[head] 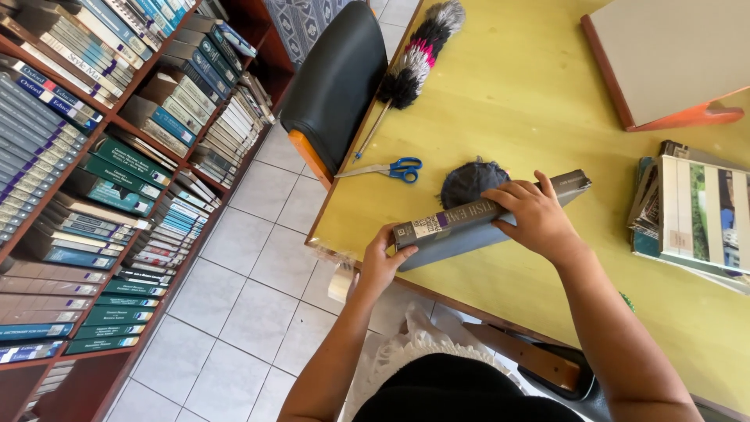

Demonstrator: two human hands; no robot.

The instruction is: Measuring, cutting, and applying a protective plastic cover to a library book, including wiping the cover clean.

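Nearest the camera, the person's two arms reach out over the yellow surface (531, 70). The left hand (380, 262) grips the near end of a thick grey book (469, 227), fingers wrapped under it. The right hand (539, 219) lies on top, fingers spread along the spine. The book stands on its edge by the near left rim of the surface. Just behind it sits a dark cloth (469, 181), with blue scissors (391, 168) to its left. Being so near the rim, the book could tip and fall to the floor (234, 312) if a hand slips.
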